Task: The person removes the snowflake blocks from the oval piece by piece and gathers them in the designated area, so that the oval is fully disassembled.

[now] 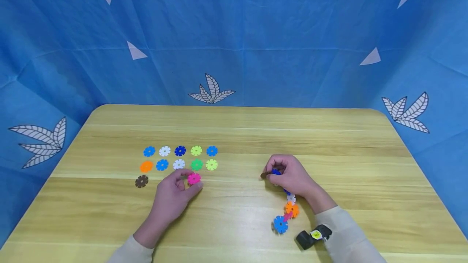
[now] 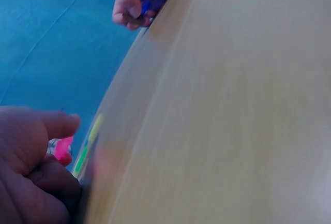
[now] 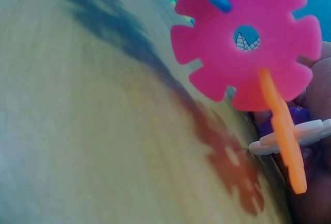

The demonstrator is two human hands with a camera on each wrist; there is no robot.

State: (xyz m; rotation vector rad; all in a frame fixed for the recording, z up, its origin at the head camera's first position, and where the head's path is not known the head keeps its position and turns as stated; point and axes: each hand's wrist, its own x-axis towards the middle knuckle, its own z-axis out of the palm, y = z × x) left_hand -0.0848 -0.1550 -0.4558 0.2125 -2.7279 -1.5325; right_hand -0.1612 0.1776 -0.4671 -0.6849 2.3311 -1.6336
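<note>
My left hand (image 1: 172,198) has its thumb and forefinger at opposite edges of a pink notched plastic disc (image 1: 194,179). In the left wrist view, the pink disc (image 2: 63,149) shows between the fingers, partly hidden. My right hand (image 1: 290,175) pinches the far end of a chain of interlocked discs, where a brown disc (image 1: 263,175) and a dark blue disc (image 1: 276,171) show by the fingertips. Toward me the chain runs through a white disc (image 1: 291,199), an orange disc (image 1: 291,209), a pink disc (image 3: 217,43) and a light blue disc (image 1: 280,225). Fingers hide part of the chain.
Loose discs lie in rows left of centre, among them a green disc (image 1: 196,164), an orange disc (image 1: 146,166) and a brown disc (image 1: 141,181). A black strap-like object with a yellow label (image 1: 315,235) sits by the right sleeve. Blue cloth (image 1: 241,31) hangs behind the wooden table (image 1: 234,129).
</note>
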